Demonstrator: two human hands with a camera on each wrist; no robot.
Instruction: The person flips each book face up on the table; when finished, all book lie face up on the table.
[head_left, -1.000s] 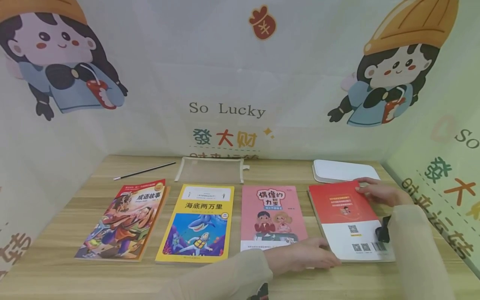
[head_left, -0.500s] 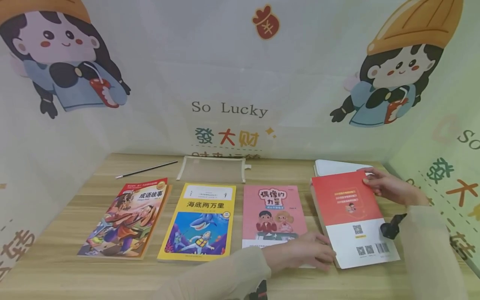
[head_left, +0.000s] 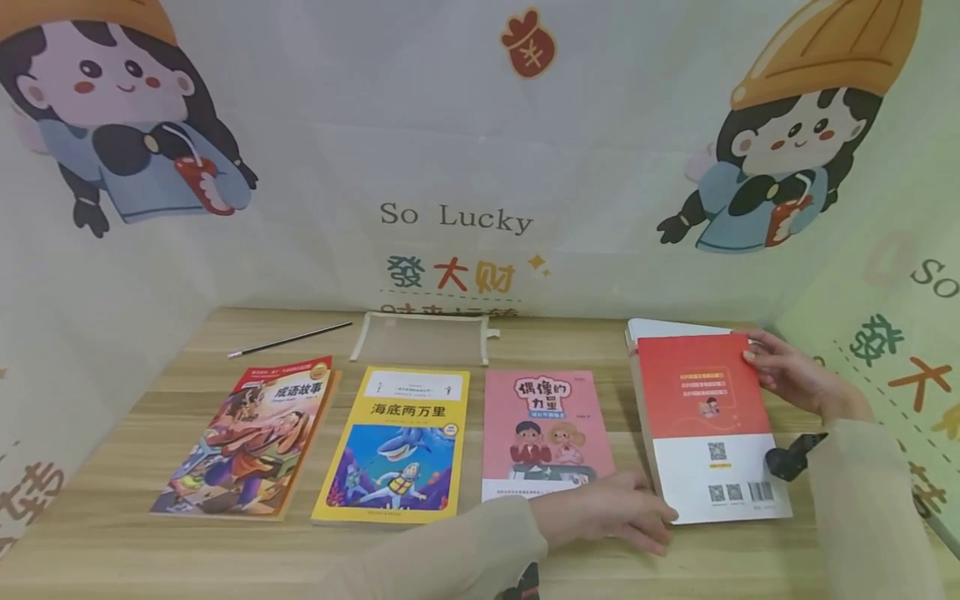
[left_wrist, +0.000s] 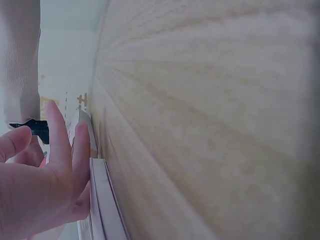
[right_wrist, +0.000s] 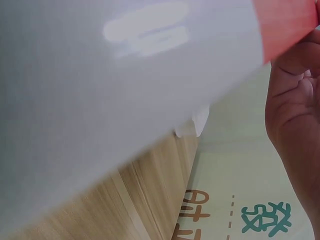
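Note:
A book with a red and white back cover lies at the right in the head view, its far end raised and overlapping a white case. My right hand pinches its far right corner between thumb and fingers. In the right wrist view, the glossy white part of the cover slants up above the wooden table. At the book's near left corner is my left hand, its fingers extended; the left wrist view shows these fingers spread. That hand and its sleeve cover the near part of a pink book.
Left of the pink book lie a yellow book and a book with a colourful illustrated cover. Behind them are a mesh pouch and a pencil. Printed cloth walls enclose the table's back and sides.
My right hand has shifted slightly right and away, lifting the book's far end. The book has turned straighter and now covers more of the white case. My left hand has stayed near its near corner.

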